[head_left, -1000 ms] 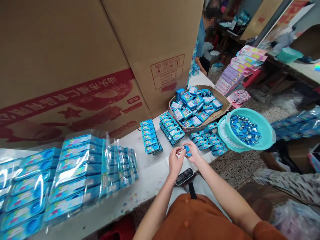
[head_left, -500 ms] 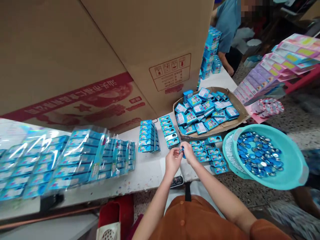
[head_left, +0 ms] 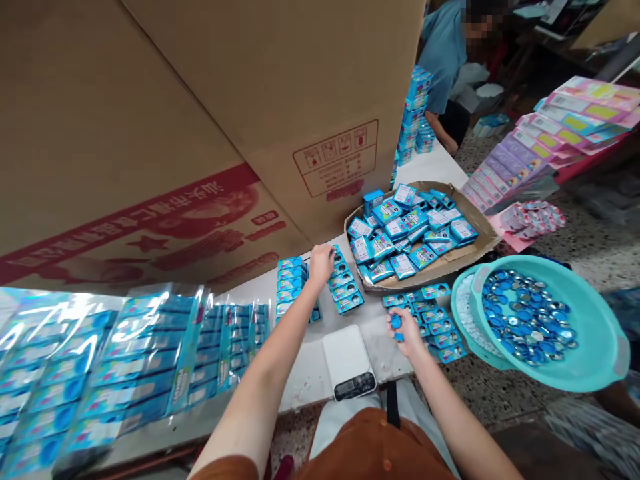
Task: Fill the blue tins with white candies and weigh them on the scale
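Hands parted since the earlier frame: the left hand (head_left: 321, 263) has reached to the far edge of the white counter (head_left: 305, 387), and the right hand (head_left: 405, 332) has moved to the near right. Left hand: fingertips (head_left: 330, 252) come down at the end of a row of flat blue cards (head_left: 347, 293); whether this grip is closed on anything cannot be told. Right hand: grip clenched on a small round blue plastic piece (head_left: 396, 323), held just above loose blue cards (head_left: 435, 317). Between the hands, near the counter edge, stands a white digital scale (head_left: 347, 360). Far right: shallow cardboard tray (head_left: 480, 250) heaped with blue boxes (head_left: 405, 233). Near right, on the floor: turquoise plastic basin (head_left: 595, 360) holding round blue and silver discs (head_left: 525, 320). Left: clear-wrapped packs of blue cards (head_left: 125, 360) before a large corrugated carton (head_left: 150, 133). Beyond, a person in a blue shirt (head_left: 443, 53) works at the counter's far end. Step in hand, as judged: pieces being handled singly beside the card rows. Next move appears to call for bringing the blue piece to a card.
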`<state>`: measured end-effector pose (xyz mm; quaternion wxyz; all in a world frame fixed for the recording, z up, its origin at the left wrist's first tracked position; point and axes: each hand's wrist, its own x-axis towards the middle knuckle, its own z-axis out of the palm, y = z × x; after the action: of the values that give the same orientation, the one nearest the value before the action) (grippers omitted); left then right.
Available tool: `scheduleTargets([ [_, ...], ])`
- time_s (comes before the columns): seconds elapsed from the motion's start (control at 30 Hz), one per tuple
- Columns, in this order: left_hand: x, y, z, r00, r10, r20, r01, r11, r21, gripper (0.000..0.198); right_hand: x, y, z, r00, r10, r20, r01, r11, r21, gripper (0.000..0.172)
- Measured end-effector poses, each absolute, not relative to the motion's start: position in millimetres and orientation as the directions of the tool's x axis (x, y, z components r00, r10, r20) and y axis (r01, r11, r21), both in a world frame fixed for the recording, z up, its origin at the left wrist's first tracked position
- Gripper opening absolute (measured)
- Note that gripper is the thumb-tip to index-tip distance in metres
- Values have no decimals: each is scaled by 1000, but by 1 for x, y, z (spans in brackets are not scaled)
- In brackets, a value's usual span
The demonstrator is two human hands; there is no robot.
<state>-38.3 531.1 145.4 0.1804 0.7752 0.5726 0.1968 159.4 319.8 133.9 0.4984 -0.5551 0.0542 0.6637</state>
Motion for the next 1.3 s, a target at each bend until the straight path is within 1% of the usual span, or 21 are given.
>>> scheduleTargets([
  [0.1,-39,541,135,340,938,67,845,-336,417,17,159,313,129,134,597,-791,-742,-468,-479,20],
  [0.2,-40,538,131,410,909,67,853,-409,324,18,158,313,128,156,592,-790,-731,-469,-496,22],
  [0.33,-41,528,133,482,874,63,854,-485,188,32,157,318,132,162,604,-780,-706,-482,-520,24],
  [0.4,-41,523,135,490,870,56,858,-492,145,37,159,321,133,163,604,-780,-695,-491,-525,23],
  [0.5,-39,520,136,480,876,51,868,-483,116,41,164,324,131,175,599,-782,-685,-497,-533,20],
  [0.7,-34,525,126,467,884,16,875,-465,134,39,174,328,125,186,580,-793,-690,-497,-526,19],
  [0.83,-34,527,121,451,892,25,881,-449,147,37,173,329,132,148,594,-791,-709,-494,-503,16],
  [1.0,-31,524,123,435,898,62,887,-440,144,36,167,329,146,48,625,-779,-798,-445,-406,10],
  [1.07,-30,523,125,435,898,68,886,-440,146,35,164,328,151,28,636,-771,-812,-435,-388,9],
  [1.13,-29,523,127,433,900,57,882,-436,179,35,161,328,155,10,655,-756,-810,-438,-390,9],
  [1.2,-32,525,128,419,907,46,875,-417,245,35,158,326,158,-15,675,-738,-802,-449,-394,10],
  [1.23,-33,526,130,401,914,57,871,-400,285,35,157,326,159,-28,682,-731,-797,-457,-396,10],
  [1.3,-36,525,135,341,932,124,858,-362,365,34,156,324,160,-44,687,-725,-789,-469,-397,12],
])
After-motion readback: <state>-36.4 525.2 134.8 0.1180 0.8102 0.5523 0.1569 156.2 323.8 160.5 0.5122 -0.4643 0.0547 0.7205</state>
